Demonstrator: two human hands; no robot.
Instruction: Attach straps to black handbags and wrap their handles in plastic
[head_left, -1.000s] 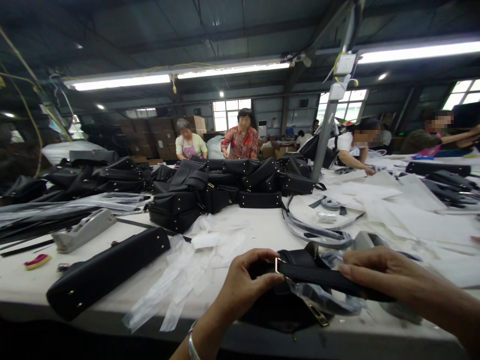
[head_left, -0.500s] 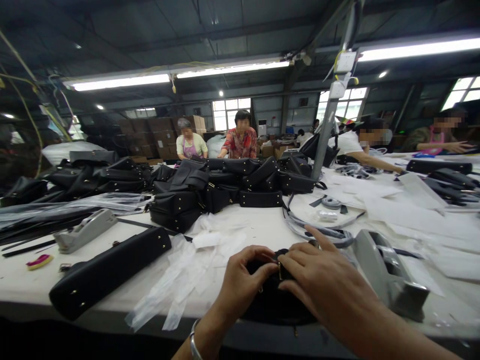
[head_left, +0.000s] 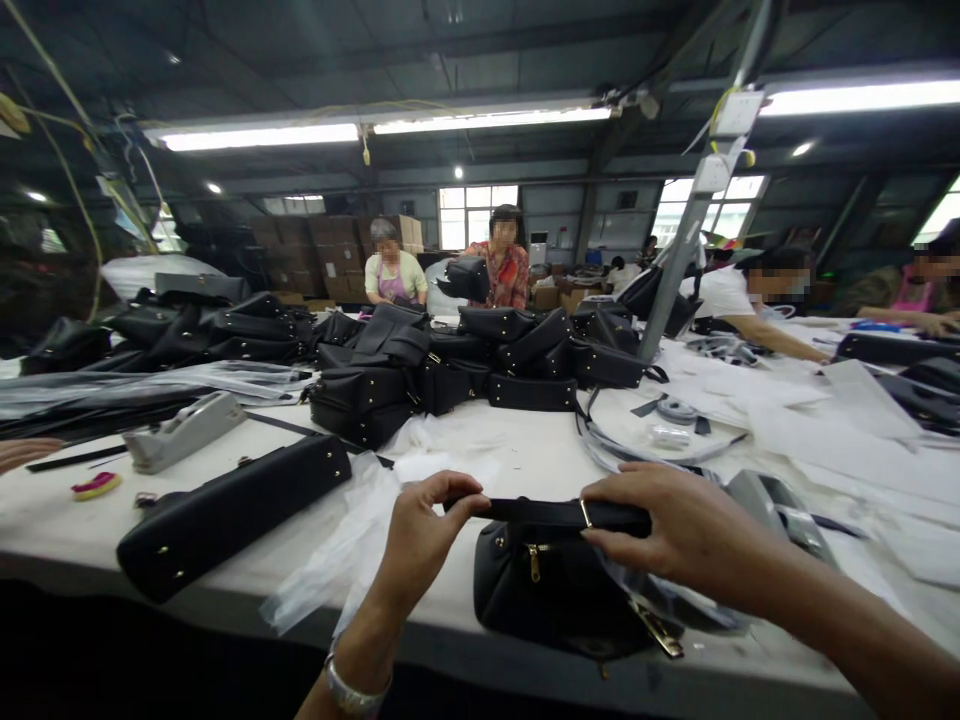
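A black strap (head_left: 529, 511) is stretched level between my two hands, just above a black handbag (head_left: 544, 600) at the table's front edge. My left hand (head_left: 420, 540) pinches the strap's left end between thumb and fingers. Closed on its right part is my right hand (head_left: 679, 515), beside a gold buckle (head_left: 586, 513) that sits around the strap. The handbag shows a gold zipper pull (head_left: 534, 566) on its front and gold hardware (head_left: 660, 632) at its lower right. Part of the bag is hidden behind my right hand and clear plastic.
Grey tape dispensers stand left (head_left: 184, 432) and right (head_left: 780, 510). A long black bag (head_left: 240, 510) lies at left, near crumpled white wrapping (head_left: 322, 570). Black bags (head_left: 532, 392) are piled behind, with a metal post (head_left: 675, 270). Co-workers stand across the table; another person's hand (head_left: 30, 453) shows far left.
My hands have moved apart, drawing the strap out straight above the bag, which now shows more. Across the table, a co-worker has lifted a black bag. Another person's hand has appeared at far left.
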